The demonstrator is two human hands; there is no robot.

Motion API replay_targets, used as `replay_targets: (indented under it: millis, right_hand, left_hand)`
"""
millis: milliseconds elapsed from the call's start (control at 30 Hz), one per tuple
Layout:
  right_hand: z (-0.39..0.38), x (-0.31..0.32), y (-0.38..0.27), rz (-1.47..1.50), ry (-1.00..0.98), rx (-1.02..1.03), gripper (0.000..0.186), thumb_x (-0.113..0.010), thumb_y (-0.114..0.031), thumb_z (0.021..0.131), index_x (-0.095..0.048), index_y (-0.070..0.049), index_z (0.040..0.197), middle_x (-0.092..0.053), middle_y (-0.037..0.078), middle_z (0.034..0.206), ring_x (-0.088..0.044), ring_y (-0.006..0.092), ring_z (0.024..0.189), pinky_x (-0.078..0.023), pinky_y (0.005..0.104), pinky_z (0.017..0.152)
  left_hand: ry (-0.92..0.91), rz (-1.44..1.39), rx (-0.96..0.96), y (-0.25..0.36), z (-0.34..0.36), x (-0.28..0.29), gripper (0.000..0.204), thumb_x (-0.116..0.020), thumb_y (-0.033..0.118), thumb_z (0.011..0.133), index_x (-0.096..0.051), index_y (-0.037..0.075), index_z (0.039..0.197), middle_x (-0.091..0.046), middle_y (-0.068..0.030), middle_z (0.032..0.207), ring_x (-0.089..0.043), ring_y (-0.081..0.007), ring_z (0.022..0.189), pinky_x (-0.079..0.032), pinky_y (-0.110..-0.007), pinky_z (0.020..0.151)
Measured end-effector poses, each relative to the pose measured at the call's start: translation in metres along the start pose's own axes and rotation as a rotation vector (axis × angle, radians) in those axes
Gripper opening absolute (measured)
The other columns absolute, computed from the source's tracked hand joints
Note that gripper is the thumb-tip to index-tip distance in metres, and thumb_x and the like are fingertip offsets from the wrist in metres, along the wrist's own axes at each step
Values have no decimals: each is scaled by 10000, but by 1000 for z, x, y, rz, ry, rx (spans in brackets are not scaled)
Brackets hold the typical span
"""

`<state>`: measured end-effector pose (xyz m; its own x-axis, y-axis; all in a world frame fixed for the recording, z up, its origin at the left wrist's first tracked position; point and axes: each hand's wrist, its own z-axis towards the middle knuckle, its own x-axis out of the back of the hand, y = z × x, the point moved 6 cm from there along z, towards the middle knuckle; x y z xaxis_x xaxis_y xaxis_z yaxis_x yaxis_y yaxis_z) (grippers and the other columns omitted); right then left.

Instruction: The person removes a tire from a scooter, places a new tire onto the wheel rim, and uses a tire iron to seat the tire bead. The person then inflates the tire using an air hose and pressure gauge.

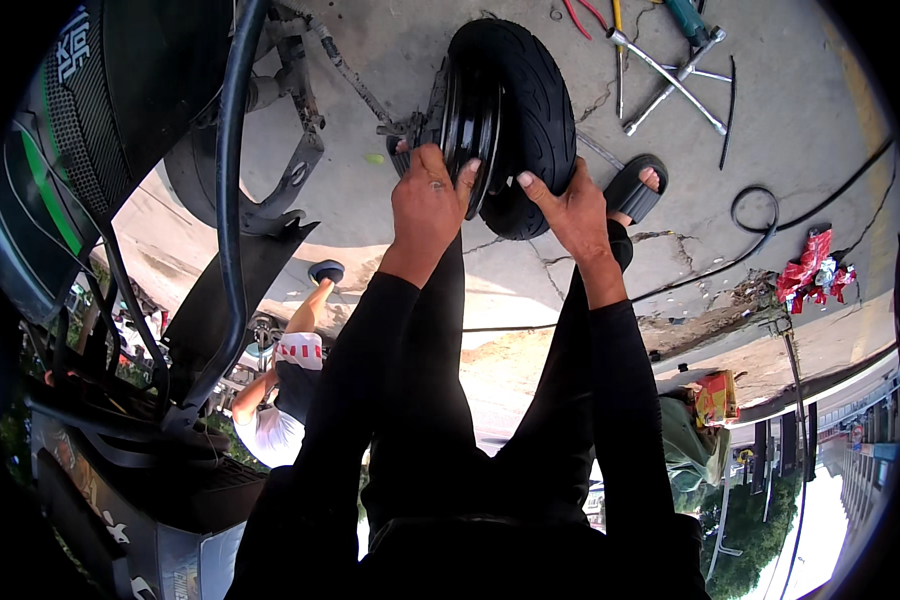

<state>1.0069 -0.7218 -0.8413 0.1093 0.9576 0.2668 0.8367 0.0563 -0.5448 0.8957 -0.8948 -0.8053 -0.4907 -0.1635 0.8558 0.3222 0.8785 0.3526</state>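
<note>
Between my knees and feet stands a black rubber tire (540, 95) with tread grooves, and a dark wheel rim (457, 105) lies against its left side. I cannot tell how far the rim sits inside the tire. My left hand (428, 205) is closed at the rim's near edge, the thumb pointing up along it. On the tire's near right side, my right hand (575, 215) grips the rubber, with its thumb on the inner side and its fingers hidden behind.
A cross wrench (675, 80) and screwdriver-like rods (619, 60) lie on the concrete at the far right. A black hose (760, 235) curls near red wrappers (810, 270). The partly stripped vehicle frame (235, 200) stands left; another person (285, 400) is behind it. My sandal (635, 190) is beside the tire.
</note>
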Motion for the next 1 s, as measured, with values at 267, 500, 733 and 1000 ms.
replay_targets:
  millis: [267, 500, 733, 1000]
  right_hand:
    - [5, -16, -21, 138, 369, 177, 905, -876, -351, 640, -435, 62, 1314, -663, 282, 1022, -678, 391, 962, -530, 388, 840]
    - [-9, -41, -48, 104, 342, 247, 823, -848, -271, 660, -431, 33, 1302, -683, 256, 949, -707, 364, 894, -546, 386, 797]
    - [-4, -21, -8, 139, 242, 197, 809, -844, -222, 663, -417, 9, 1310, -692, 229, 989, -713, 316, 928, -542, 366, 835]
    - [0, -7, 25, 140, 261, 194, 786, -825, -290, 762, -383, 31, 1329, -645, 255, 1091, -659, 321, 1021, -503, 379, 894]
  left_hand:
    - [228, 65, 167, -21, 33, 5, 355, -595, 360, 947, -598, 82, 726, -611, -152, 608, -615, -371, 579, -468, -451, 530]
    - [321, -64, 273, -47, 21, 6, 350, -606, 302, 946, -568, 64, 692, -577, -138, 589, -572, -350, 540, -439, -409, 521]
    - [422, 14, 275, -8, 22, -27, 357, -632, 337, 924, -584, 79, 683, -572, -114, 567, -568, -327, 522, -420, -387, 496]
    - [430, 76, 273, 32, 29, -45, 313, -678, 292, 886, -560, 102, 666, -598, -93, 610, -604, -312, 524, -460, -384, 463]
